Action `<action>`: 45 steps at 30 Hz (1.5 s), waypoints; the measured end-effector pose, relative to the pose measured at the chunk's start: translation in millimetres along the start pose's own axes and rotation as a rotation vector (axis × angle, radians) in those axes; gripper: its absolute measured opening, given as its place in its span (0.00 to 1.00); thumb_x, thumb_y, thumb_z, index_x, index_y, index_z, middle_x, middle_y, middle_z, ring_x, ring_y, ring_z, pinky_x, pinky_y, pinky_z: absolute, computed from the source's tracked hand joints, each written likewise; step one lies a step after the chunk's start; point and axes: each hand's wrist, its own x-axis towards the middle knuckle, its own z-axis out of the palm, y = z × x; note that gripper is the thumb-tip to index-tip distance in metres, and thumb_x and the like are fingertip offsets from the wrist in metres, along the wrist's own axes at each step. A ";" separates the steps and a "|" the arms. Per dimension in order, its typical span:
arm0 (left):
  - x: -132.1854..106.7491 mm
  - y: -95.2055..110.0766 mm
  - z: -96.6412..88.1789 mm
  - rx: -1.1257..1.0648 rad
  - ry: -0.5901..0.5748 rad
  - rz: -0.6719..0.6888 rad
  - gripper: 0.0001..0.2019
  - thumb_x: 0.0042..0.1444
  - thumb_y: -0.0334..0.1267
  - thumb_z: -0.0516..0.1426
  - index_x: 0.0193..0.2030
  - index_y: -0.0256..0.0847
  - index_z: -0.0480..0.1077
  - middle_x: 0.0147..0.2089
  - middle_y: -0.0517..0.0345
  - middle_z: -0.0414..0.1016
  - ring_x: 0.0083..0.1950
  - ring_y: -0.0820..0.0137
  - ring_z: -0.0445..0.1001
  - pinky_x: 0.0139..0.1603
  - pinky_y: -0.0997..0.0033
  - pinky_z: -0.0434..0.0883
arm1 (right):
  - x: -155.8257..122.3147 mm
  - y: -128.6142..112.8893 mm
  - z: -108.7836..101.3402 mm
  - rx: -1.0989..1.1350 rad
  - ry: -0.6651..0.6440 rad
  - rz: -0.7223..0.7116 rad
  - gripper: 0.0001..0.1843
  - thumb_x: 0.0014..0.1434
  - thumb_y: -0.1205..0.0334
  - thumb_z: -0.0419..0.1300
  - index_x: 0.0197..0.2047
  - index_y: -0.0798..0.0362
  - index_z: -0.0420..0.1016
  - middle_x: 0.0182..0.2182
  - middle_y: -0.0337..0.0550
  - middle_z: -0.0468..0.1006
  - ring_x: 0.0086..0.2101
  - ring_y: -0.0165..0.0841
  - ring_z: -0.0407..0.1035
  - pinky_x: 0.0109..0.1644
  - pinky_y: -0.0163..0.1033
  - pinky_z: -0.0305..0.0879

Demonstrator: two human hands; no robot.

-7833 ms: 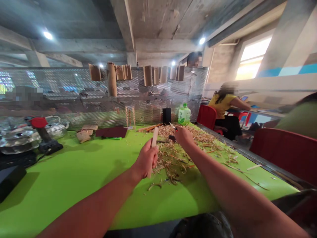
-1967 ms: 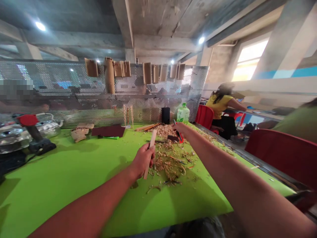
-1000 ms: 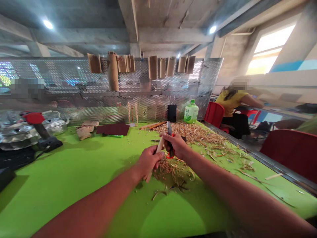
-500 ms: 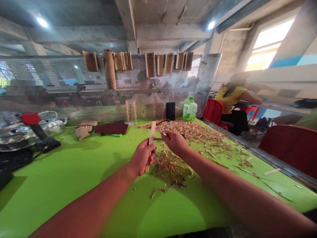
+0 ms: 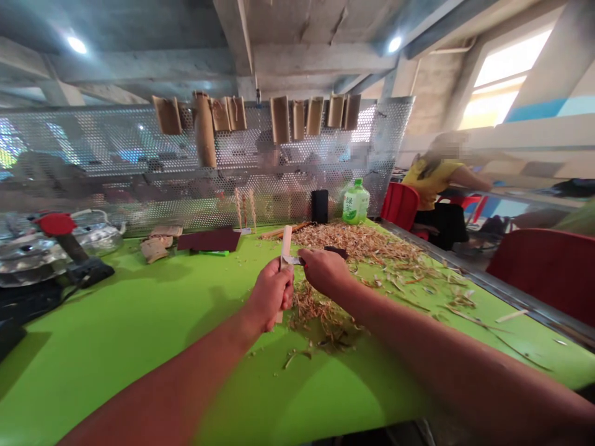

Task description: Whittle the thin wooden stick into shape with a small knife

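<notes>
Our left hand (image 5: 272, 294) curls its fingers (image 5: 279, 286) around an upright wooden strip (image 5: 286, 244); our right hand (image 5: 324, 272) grips a knife (image 5: 292, 260), blade touching the strip, above wood shavings (image 5: 316, 316) on a green desk (image 5: 139, 334).

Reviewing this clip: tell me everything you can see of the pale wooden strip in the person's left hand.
The pale wooden strip is long, narrow and straight, cream-coloured, with a smooth, freshly cut look. It stands nearly upright, tilted slightly, gripped in the fist of the left hand, with its upper part rising above the fingers and its lower tip showing below. A metal knife blade from the right hand meets it just above the fist. It hangs above wood shavings.
</notes>
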 end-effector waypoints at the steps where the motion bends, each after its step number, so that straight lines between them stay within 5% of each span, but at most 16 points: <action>1: -0.4 1.4 0.9 -0.005 -0.002 -0.005 0.10 0.57 0.42 0.57 0.32 0.43 0.58 0.20 0.72 0.54 0.14 0.82 0.51 0.14 0.81 0.51 | 0.7 0.3 1.0 -0.004 0.013 -0.004 0.13 0.65 0.65 0.47 0.46 0.50 0.71 0.37 0.49 0.80 0.35 0.37 0.72 0.37 0.36 0.58; 5: -9.3 5.1 7.2 -0.025 -0.001 -0.048 0.07 0.58 0.40 0.55 0.35 0.42 0.60 0.21 0.70 0.55 0.15 0.82 0.51 0.14 0.80 0.50 | 8.2 11.0 3.4 0.015 0.052 0.011 0.13 0.66 0.64 0.47 0.45 0.52 0.72 0.36 0.51 0.79 0.35 0.38 0.72 0.39 0.38 0.59; 10: -36.3 3.0 24.1 -0.065 -0.214 -0.176 0.17 0.58 0.43 0.57 0.52 0.42 0.64 0.23 0.70 0.58 0.15 0.81 0.50 0.13 0.80 0.51 | 26.2 66.7 -1.9 0.033 0.059 0.428 0.17 0.64 0.66 0.47 0.47 0.54 0.75 0.38 0.55 0.80 0.36 0.41 0.73 0.38 0.40 0.61; 13: -36.6 1.0 25.6 -0.146 -0.215 -0.159 0.20 0.56 0.43 0.58 0.54 0.42 0.63 0.25 0.70 0.59 0.16 0.82 0.51 0.14 0.81 0.52 | 29.0 85.7 -1.6 0.051 0.108 0.487 0.18 0.63 0.65 0.49 0.49 0.53 0.77 0.40 0.54 0.80 0.39 0.42 0.73 0.40 0.40 0.62; 18: -11.0 -4.3 8.8 -0.103 -0.009 -0.090 0.10 0.59 0.43 0.55 0.44 0.42 0.62 0.26 0.69 0.61 0.15 0.82 0.55 0.13 0.81 0.54 | 21.3 46.6 8.2 0.136 0.125 0.276 0.20 0.62 0.61 0.51 0.53 0.48 0.76 0.39 0.49 0.81 0.37 0.40 0.73 0.40 0.39 0.61; 23: -5.0 -7.4 5.4 0.004 -0.025 -0.036 0.05 0.62 0.40 0.51 0.38 0.42 0.61 0.25 0.67 0.62 0.15 0.80 0.59 0.14 0.79 0.59 | 12.7 15.2 9.9 0.137 0.073 0.116 0.19 0.62 0.62 0.50 0.51 0.46 0.77 0.34 0.46 0.81 0.32 0.36 0.71 0.36 0.37 0.59; 30: -8.4 -6.6 5.4 -0.032 -0.035 -0.067 0.05 0.59 0.39 0.54 0.38 0.41 0.62 0.31 0.65 0.64 0.16 0.83 0.57 0.12 0.81 0.56 | 8.7 17.6 4.9 0.026 0.108 0.086 0.17 0.63 0.62 0.49 0.48 0.48 0.77 0.33 0.45 0.81 0.29 0.33 0.70 0.32 0.35 0.54; 40: -10.3 -0.6 6.9 -0.059 -0.055 -0.091 0.07 0.58 0.37 0.54 0.43 0.40 0.64 0.26 0.68 0.60 0.15 0.83 0.51 0.12 0.82 0.51 | 7.3 12.1 -3.3 0.033 0.072 0.079 0.16 0.66 0.62 0.46 0.45 0.51 0.75 0.36 0.49 0.81 0.35 0.36 0.73 0.37 0.37 0.57; 43: -18.5 1.7 11.6 -0.023 -0.059 -0.094 0.10 0.59 0.38 0.54 0.47 0.40 0.64 0.24 0.69 0.59 0.15 0.82 0.51 0.12 0.82 0.50 | 13.9 25.9 -5.6 0.010 0.104 0.109 0.17 0.66 0.63 0.45 0.47 0.52 0.74 0.38 0.51 0.81 0.36 0.38 0.74 0.37 0.38 0.59; 45: -28.3 1.2 17.7 0.028 -0.151 -0.116 0.13 0.60 0.41 0.55 0.49 0.40 0.64 0.21 0.71 0.58 0.14 0.81 0.50 0.12 0.81 0.51 | 20.5 45.7 -6.5 0.004 0.073 0.251 0.17 0.65 0.65 0.46 0.47 0.53 0.75 0.38 0.52 0.81 0.37 0.39 0.74 0.37 0.38 0.60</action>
